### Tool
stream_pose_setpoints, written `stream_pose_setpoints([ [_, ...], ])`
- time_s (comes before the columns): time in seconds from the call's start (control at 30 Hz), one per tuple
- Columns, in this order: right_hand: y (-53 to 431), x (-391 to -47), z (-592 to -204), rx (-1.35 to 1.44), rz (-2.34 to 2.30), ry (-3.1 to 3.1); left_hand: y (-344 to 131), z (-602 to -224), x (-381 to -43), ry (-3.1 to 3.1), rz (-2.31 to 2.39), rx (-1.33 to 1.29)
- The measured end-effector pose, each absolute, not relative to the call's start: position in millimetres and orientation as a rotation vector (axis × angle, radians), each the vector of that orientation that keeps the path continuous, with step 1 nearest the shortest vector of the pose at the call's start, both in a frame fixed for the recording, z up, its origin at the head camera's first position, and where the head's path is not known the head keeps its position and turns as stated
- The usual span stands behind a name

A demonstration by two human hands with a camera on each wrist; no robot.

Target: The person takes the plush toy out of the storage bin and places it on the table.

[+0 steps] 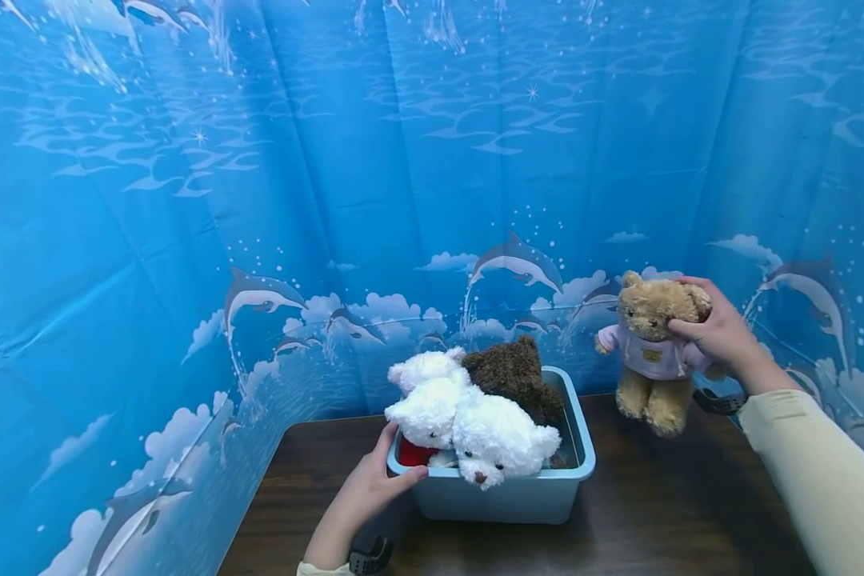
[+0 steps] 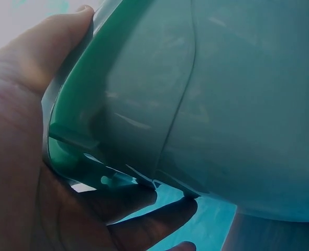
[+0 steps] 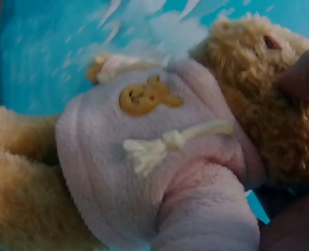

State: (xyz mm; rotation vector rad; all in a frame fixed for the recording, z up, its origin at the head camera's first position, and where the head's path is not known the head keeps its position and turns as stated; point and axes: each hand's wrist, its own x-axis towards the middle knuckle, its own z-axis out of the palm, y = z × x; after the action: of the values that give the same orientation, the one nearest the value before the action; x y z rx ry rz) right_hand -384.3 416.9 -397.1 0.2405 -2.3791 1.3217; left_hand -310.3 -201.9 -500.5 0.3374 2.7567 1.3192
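Observation:
My right hand grips a tan teddy bear by the side of its head, to the right of the bin. The bear wears a pale lilac top with a small bear patch, and its body fills the right wrist view. With thumb and fingers, my left hand holds the left front corner of a light blue plastic bin. In the left wrist view the fingers curl under the bin's rim. White plush bears and a dark brown plush toy are heaped in the bin, along with something red.
The bin stands on a dark wood table. Behind and around it hangs a blue curtain printed with dolphins, reaching close to the table's back and left edges.

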Motion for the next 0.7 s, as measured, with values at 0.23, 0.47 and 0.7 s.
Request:
stream_pose_setpoints([
  [0.23,434,-395,-431,0.283,1.327,-2.556,-201,-503,-308,2.755,1.312,0.315],
  [0.47,442,-400,-450,0.354,1.230,-2.645,-200,-504,-308,2.750,1.329,0.303],
  [0.7,447,-408,-471,0.314,0.840,-2.664,-199,-501,-310,2.757,1.317,0.290],
])
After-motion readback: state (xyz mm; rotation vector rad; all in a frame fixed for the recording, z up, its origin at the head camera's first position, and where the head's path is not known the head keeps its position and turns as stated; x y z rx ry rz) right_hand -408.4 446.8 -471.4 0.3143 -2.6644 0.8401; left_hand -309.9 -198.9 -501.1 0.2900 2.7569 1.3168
